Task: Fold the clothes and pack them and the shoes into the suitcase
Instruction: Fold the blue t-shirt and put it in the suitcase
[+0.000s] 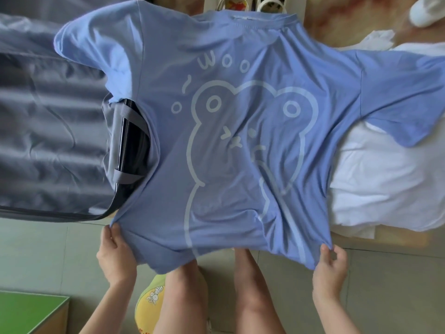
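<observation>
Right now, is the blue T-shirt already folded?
No, the blue T-shirt is spread open full width, its hem corners pinched by the left hand and right hand.

The blue T-shirt (240,141) covers most of the middle. Its left sleeve laps onto the open suitcase (48,141) and its right sleeve onto a white garment (373,177), so neither side offers a gap. Bare tiled floor (48,249) lies open outside the left hand (115,254) and the right hand (330,266), which both grip the hem. Under the hem, the person's legs (250,285) and a yellow cushion (149,300) block the centre. A pair of shoes (269,3) sits just beyond the collar.
</observation>
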